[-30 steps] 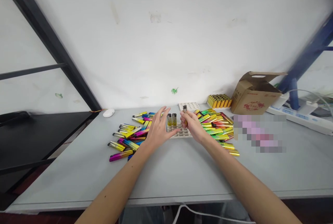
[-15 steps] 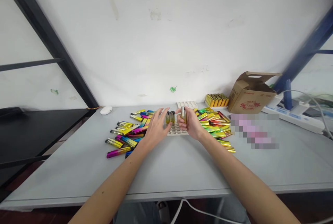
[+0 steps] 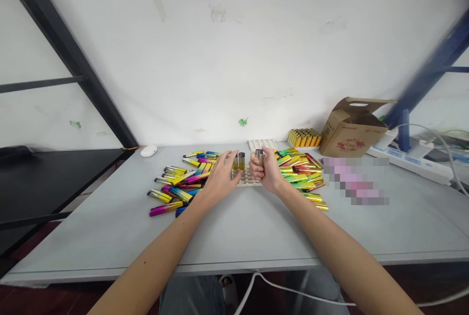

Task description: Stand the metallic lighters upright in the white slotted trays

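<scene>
My right hand (image 3: 268,169) is wrapped round a silver-and-yellow lighter (image 3: 259,157), held upright with its metal top uppermost. To its left, my left hand (image 3: 221,176) is open, fingers and thumb apart beside two upright lighters (image 3: 241,161). Whether it touches them I cannot tell. Those lighters stand in a white tray with round holes (image 3: 249,183), which both hands partly hide. Loose shiny lighters (image 3: 179,178) in yellow, blue and magenta lie by my left hand. Green, yellow and red ones (image 3: 302,178) lie by my right hand.
Behind stands another white holed tray (image 3: 262,144). A block of upright yellow lighters (image 3: 305,138) is beside an open cardboard box (image 3: 353,134). A white power strip (image 3: 414,163) lies at the right, and a white rounded gadget (image 3: 148,151) at the back left.
The fingers of my right hand have closed further round the lighter, covering more of its body. My left hand stays beside the standing lighters. The whole view has shifted slightly.
</scene>
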Motion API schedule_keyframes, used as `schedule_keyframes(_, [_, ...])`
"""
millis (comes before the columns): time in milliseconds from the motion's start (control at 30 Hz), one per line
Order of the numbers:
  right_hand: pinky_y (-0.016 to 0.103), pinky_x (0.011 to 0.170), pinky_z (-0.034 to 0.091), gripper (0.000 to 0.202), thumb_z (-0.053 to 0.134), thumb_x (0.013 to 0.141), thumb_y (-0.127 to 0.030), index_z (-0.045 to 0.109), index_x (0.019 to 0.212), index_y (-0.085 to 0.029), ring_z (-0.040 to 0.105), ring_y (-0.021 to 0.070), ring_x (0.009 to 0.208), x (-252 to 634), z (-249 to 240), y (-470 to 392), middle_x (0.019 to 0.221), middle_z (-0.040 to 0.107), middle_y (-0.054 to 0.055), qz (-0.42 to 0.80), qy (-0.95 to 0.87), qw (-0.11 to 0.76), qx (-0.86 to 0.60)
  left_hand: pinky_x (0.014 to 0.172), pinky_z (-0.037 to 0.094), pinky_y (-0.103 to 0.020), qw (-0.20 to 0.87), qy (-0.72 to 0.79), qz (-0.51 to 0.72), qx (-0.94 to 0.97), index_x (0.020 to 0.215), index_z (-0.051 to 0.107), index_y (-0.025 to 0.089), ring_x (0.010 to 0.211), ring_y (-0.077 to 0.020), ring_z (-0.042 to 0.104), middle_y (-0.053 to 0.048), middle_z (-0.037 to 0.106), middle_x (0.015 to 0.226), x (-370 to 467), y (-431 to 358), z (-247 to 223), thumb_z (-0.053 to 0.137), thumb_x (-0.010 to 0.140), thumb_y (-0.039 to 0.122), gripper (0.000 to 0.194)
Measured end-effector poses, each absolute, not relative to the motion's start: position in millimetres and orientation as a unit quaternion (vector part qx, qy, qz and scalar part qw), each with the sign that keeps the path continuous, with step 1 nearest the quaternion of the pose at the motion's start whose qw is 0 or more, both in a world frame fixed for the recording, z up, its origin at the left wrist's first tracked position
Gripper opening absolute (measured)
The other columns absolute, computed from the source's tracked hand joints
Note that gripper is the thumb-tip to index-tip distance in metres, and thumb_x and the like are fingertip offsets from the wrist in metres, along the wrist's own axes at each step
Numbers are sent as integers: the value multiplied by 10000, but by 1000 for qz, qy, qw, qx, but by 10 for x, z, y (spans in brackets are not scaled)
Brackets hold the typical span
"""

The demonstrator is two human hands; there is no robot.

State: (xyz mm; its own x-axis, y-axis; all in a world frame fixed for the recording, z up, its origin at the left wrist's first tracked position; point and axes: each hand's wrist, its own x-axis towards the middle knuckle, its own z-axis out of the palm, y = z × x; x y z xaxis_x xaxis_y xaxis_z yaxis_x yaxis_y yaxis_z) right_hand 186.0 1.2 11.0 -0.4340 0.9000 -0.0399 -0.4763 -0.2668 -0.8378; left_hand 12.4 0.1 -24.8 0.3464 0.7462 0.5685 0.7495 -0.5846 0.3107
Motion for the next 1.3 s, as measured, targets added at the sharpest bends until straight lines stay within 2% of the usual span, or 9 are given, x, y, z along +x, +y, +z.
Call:
schedule_keyframes(167, [203,371,144,403,287,879,-484,299,571,-225,88,77,375,1823,109,7,426,179,-90,740,-392,464,-288,1064,400,-467,-8,-463,-334,-821,1446,318,221,1310,-280,433,-140,437,1393,132,-11,-255,526,904,303,586])
schedule_keyframes(367, [219,403,282,401,316,868,-513,309,586,-229,245,92,357,1765,58,32,441,254,-70,703,-387,523,-288,1057,406,-456,-13,-463,-332,-821,1442,323,207,1297,-279,443,-142,442,1381,134,-19,-244,526,903,303,584])
schedule_keyframes(567, [202,383,155,405,322,839,-528,294,572,-224,92,75,390,1820,61,13,438,191,-85,742,-394,477,-258,1056,406,-460,-23,-457,-331,-825,1441,320,225,1290,-279,452,-135,438,1381,138,-32,-235,526,902,296,581])
schedule_keyframes(767, [201,401,164,396,331,841,-537,330,600,-223,94,83,416,1823,48,-6,458,200,-83,751,-419,456,-228,1055,411,-461,-27,-454,-337,-824,1446,318,243,1292,-280,459,-132,435,1386,137,-29,-249,533,896,286,593])
schedule_keyframes(900, [208,445,282,405,397,864,-558,390,648,-216,257,94,428,1791,62,-7,512,280,-64,738,-426,470,-228,1059,406,-469,-27,-453,-333,-826,1449,316,232,1301,-284,448,-140,435,1390,131,-21,-249,545,882,258,611])
schedule_keyframes(1000, [236,565,413,385,485,864,-577,467,737,-214,437,118,543,1798,90,-16,612,372,-43,733,-432,478,-218,1050,414,-468,-26,-456,-326,-828,1451,311,227,1304,-287,444,-143,429,1396,123,-19,-240,548,874,246,624])
schedule_keyframes(1067, [251,612,447,375,508,865,-590,496,799,-221,488,129,613,1819,108,-23,669,405,-35,736,-432,475,-213,1037,425,-467,-27,-458,-322,-828,1453,308,227,1300,-290,448,-145,427,1398,117,-21,-234,549,874,250,627])
schedule_keyframes(1167, [225,519,401,375,498,866,-602,493,831,-228,461,121,588,1847,125,-29,701,418,-34,744,-431,452,-238,1021,438,-463,-27,-459,-325,-826,1453,312,239,1285,-288,463,-141,434,1393,111,-24,-231,538,889,268,608])
schedule_keyframes(1300, [177,392,193,373,431,866,-577,425,754,-222,282,86,457,1836,121,-28,622,356,-54,758,-427,410,-274,1030,430,-460,-23,-455,-329,-827,1450,315,244,1281,-280,468,-135,448,1377,110,-21,-238,534,894,265,598])
